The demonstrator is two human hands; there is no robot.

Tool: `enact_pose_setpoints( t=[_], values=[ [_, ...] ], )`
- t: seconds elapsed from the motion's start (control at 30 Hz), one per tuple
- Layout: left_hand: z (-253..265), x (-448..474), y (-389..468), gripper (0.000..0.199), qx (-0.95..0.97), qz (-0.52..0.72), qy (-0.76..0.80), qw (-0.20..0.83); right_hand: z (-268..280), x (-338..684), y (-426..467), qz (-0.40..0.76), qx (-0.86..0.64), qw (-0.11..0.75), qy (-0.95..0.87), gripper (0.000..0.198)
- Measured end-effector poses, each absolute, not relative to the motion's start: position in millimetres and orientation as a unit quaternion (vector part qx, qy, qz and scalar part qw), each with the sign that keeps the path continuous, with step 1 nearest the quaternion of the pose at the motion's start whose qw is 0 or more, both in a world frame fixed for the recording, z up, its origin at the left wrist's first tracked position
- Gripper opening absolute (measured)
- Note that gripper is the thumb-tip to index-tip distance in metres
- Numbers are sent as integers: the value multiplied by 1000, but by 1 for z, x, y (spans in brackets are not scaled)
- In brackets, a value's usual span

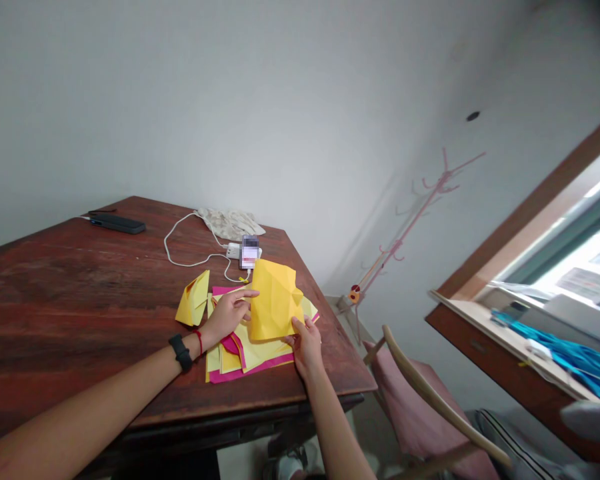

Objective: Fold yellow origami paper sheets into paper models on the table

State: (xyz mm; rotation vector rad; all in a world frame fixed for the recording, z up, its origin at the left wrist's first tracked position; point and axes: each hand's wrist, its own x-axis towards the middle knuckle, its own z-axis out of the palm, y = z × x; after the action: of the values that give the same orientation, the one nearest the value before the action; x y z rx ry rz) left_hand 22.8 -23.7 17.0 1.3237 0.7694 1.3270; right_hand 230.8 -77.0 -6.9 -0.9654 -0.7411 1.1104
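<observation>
A creased sheet of yellow paper (pixel 275 300) is held up over a pile of papers. My right hand (pixel 307 343) pinches its lower right corner, with the thumb on the front side. My left hand (pixel 230 315) is at the sheet's left edge, index finger stretched out and touching it, the other fingers loosely bent. Beneath both hands lie yellow and magenta papers (pixel 275 362), some of them folded. A folded yellow paper piece (pixel 193 301) stands on the table, left of my left hand.
On the wooden table (pixel 80 320) are a phone (pixel 249 252), a white cable (pixel 173 230), a pale crumpled cloth (pixel 230 223) and a dark flat device (pixel 117 223). A pink chair (pixel 405 407) stands to the right. A pink coat rack (pixel 410 227) is by the wall.
</observation>
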Motion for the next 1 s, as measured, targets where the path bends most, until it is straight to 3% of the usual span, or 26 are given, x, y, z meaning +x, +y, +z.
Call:
enact_pose_setpoints(
  t=[0.17,0.43,0.6,1.0],
  values=[
    [20,22,-23,41,586,548,293,520,-6,231,-79,493,-428,681,-332,37],
    [30,8,-18,25,673,541,299,404,0,229,-80,494,-399,686,-356,31],
    [36,7,-23,22,689,533,295,394,-2,227,-77,520,-390,685,-328,44],
    [35,9,-26,32,666,434,274,542,-6,228,-79,498,-437,669,-337,40]
  ],
)
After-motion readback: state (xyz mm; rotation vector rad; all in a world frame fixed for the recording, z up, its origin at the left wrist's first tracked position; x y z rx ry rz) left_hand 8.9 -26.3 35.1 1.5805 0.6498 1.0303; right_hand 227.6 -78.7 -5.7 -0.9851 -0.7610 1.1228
